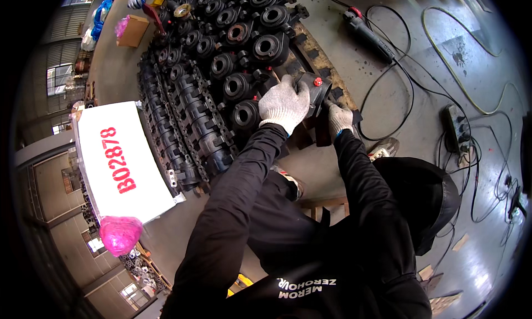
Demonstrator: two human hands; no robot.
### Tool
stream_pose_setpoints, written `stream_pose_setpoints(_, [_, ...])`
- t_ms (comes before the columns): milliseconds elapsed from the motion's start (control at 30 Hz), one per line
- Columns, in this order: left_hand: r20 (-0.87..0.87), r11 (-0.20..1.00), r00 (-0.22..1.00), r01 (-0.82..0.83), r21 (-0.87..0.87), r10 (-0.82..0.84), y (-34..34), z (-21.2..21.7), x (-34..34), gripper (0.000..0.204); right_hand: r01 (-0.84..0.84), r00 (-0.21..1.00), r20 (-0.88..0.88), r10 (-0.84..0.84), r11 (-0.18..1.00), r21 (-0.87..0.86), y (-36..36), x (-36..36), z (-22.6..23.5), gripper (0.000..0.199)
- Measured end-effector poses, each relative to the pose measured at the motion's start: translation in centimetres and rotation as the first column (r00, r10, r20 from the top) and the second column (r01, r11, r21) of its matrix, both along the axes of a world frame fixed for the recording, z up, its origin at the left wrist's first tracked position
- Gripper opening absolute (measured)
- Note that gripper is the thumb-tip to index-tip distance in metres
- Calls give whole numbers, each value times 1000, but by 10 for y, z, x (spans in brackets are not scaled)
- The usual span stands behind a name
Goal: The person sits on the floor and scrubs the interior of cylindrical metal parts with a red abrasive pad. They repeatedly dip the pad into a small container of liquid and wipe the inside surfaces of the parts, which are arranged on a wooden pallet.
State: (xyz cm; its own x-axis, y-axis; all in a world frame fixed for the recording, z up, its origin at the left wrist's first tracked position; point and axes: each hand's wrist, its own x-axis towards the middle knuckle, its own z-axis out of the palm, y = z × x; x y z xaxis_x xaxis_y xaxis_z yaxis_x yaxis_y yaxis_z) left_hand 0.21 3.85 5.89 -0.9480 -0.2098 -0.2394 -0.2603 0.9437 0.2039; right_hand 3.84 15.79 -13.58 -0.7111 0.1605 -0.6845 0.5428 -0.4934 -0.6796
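Note:
A black metal casting with a red plug point(315, 95) stands at the near right end of the loaded pallet. My left hand point(285, 104), in a pale knit glove, lies over its left side with the fingers bent down onto it; the fingertips are partly hidden. At the casting's right end, my gloved right hand point(339, 118) is closed, its fingers curled against the edge. Just left of my left hand sits a black ring-ended casting point(245, 115), one of several packed in rows.
A wooden pallet point(327, 64) carries the castings, with long black ribbed parts point(202, 116) on its left. A white sheet with red print point(122, 158) stands farther left. On the right floor lie an angle grinder point(368, 36), cables and a power strip point(456, 129). Another person's gloved hand point(137, 0) holds a red tool.

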Motion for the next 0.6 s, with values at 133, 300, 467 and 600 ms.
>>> stream_pose_setpoints(133, [-8, 1000, 1000, -8, 19, 8, -3, 1, 0, 38, -27, 991, 123, 44, 991, -131, -6, 16, 7, 30])
stream_pose_setpoints(300, [1, 1000, 1000, -12, 22, 12, -3, 1, 4, 36, -133, 973, 168, 158, 980, -151, -7, 39, 47, 40])
stream_pose_setpoints(467, [-3, 1000, 1000, 8, 4, -8, -9, 1, 14, 34, -34, 979, 196, 53, 995, -97, -19, 36, 54, 39])
stream_pose_setpoints(600, [-15, 999, 1000, -2, 43, 3, -10, -8, 17, 32, -30, 999, 40, 17, 942, 335, -17, 15, -9, 31])
